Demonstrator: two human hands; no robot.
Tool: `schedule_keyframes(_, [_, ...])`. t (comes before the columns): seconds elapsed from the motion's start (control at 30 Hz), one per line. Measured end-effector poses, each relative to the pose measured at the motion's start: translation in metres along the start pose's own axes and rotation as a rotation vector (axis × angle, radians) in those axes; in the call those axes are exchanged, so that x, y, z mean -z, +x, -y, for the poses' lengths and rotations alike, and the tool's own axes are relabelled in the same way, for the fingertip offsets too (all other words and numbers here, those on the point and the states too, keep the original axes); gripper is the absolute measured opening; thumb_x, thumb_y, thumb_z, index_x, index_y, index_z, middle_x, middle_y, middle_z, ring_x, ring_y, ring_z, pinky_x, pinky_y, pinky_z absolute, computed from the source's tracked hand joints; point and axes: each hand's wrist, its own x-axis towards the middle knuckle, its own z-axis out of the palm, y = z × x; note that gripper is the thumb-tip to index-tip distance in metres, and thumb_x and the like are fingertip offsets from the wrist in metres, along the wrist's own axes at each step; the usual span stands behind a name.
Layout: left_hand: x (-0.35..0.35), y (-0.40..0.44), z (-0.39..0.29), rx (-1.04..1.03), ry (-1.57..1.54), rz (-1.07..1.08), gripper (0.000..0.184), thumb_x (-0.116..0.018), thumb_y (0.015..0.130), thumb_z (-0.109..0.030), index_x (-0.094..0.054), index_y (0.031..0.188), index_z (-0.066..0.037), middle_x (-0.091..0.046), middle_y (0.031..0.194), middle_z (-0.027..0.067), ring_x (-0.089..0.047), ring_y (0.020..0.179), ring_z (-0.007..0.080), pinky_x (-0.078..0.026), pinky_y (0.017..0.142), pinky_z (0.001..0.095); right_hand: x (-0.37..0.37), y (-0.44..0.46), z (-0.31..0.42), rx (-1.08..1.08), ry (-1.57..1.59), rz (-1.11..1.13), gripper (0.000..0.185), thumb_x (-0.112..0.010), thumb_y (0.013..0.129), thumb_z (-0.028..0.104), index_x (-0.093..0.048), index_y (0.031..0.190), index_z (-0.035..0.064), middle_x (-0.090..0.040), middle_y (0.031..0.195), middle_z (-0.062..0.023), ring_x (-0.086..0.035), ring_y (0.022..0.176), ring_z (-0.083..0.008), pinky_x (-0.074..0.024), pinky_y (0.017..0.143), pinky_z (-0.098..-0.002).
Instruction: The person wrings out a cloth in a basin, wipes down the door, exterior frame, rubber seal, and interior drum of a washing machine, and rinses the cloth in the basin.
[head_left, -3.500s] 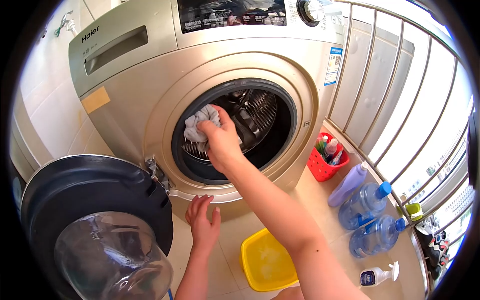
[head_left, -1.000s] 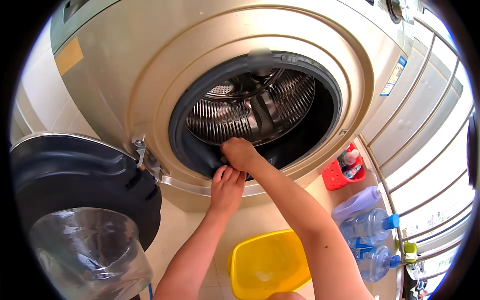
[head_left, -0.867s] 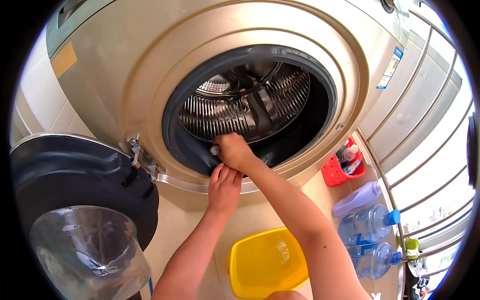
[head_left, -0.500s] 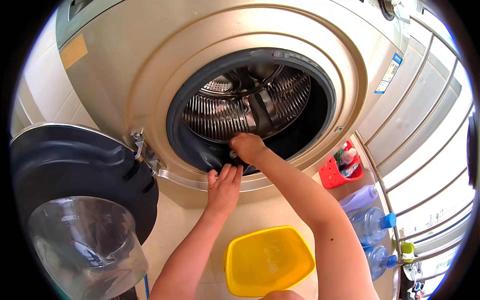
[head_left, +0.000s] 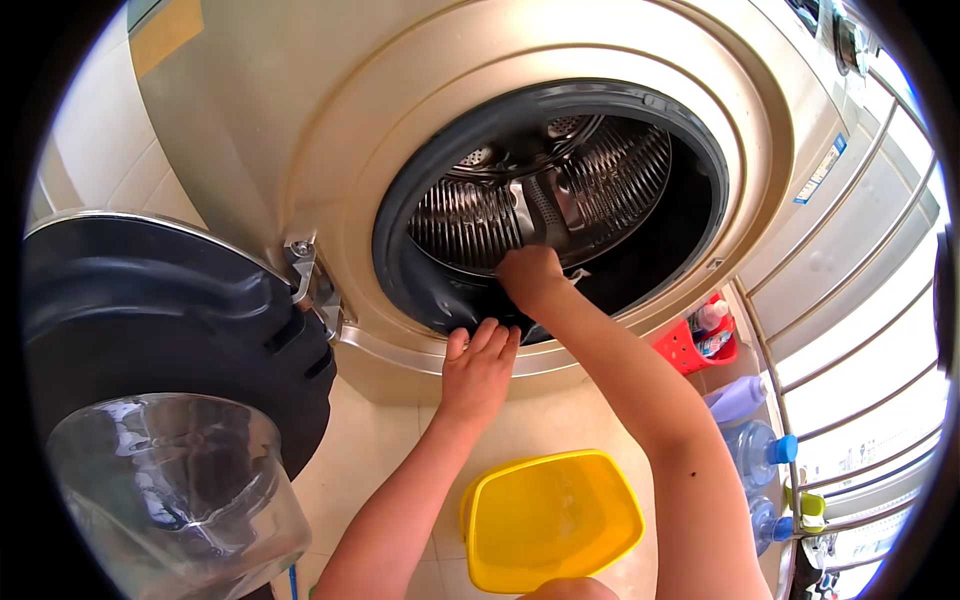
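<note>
The washing machine (head_left: 330,120) faces me with its round door swung open to the left. Around the opening runs a dark rubber gasket (head_left: 398,225), and behind it shows the ribbed metal drum (head_left: 465,215). My left hand (head_left: 478,372) rests at the lower lip of the gasket, its fingers over the rubber edge. Inside the opening, just above it and to the right, my right hand (head_left: 530,280) is closed at the bottom of the gasket. A small pale bit of something shows beside it; what its fingers hold is hidden.
The open door (head_left: 170,300) with its clear bowl fills the lower left. A yellow basin (head_left: 550,520) stands on the floor below. To the right are a red basket (head_left: 680,350), a purple bottle (head_left: 737,400), blue-capped bottles (head_left: 750,450) and a metal railing (head_left: 830,300).
The grey cloth held in my right hand earliest is out of sight. Both hands came to the gasket's lower lip; since then my right hand has lifted slightly away from my left, whose fingers spread more.
</note>
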Motion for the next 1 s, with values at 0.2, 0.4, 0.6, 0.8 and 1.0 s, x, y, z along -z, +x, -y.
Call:
schedule_keyframes(0.2, [0.001,0.001,-0.004,0.018,-0.015,-0.028,0.035,-0.056,0.079,-0.010,-0.064,0.114,-0.008,-0.060,0.107,-0.0010,-0.049,0.115,0.0138,-0.031,0.092,0.0351,-0.008,-0.004,0.010,0.180,0.531,-0.102,0.019,-0.068,0.076,0.013,-0.073,0.094,0.0083,-0.070,0.095,-0.0141,-0.068,0.091,-0.0298,-0.0538,0.079,-0.0351])
schedule_keyframes(0.4, [-0.002,0.000,-0.003,0.010,-0.046,-0.037,0.036,-0.057,0.078,-0.009,-0.064,0.114,-0.009,-0.060,0.107,-0.0006,-0.049,0.116,0.0142,-0.031,0.094,0.0364,0.005,-0.028,-0.064,0.338,1.165,-0.145,0.028,-0.068,0.081,0.004,-0.067,0.109,0.0069,-0.070,0.097,-0.0078,-0.064,0.090,-0.0164,-0.0499,0.084,-0.0301])
schedule_keyframes(0.6, [-0.003,0.000,-0.006,0.035,-0.020,-0.048,0.036,-0.059,0.078,-0.009,-0.064,0.113,-0.008,-0.061,0.106,0.0000,-0.049,0.116,0.0143,-0.032,0.094,0.0369,0.013,-0.050,-0.111,0.195,0.730,-0.198,0.034,-0.064,0.073,-0.004,-0.068,0.105,0.0066,-0.067,0.099,-0.0137,-0.065,0.093,-0.0281,-0.0502,0.086,-0.0341])
schedule_keyframes(0.8, [0.003,0.002,-0.009,0.036,0.011,-0.026,0.034,-0.060,0.079,-0.011,-0.063,0.113,-0.006,-0.060,0.105,0.0007,-0.049,0.115,0.0150,-0.033,0.093,0.0368,0.012,-0.044,-0.063,0.287,0.510,0.094,0.039,-0.062,0.074,0.025,-0.070,0.111,0.0156,-0.062,0.116,-0.0159,-0.054,0.114,-0.0317,-0.0416,0.100,-0.0404])
schedule_keyframes(1.0, [0.005,0.002,-0.012,0.061,0.017,-0.005,0.035,-0.061,0.080,-0.012,-0.062,0.114,-0.005,-0.060,0.107,0.0009,-0.048,0.116,0.0154,-0.033,0.093,0.0373,0.014,-0.043,-0.041,0.273,0.216,0.217,0.050,-0.049,0.081,0.028,-0.060,0.129,0.0315,-0.060,0.122,-0.0147,-0.047,0.124,-0.0305,-0.0325,0.107,-0.0480])
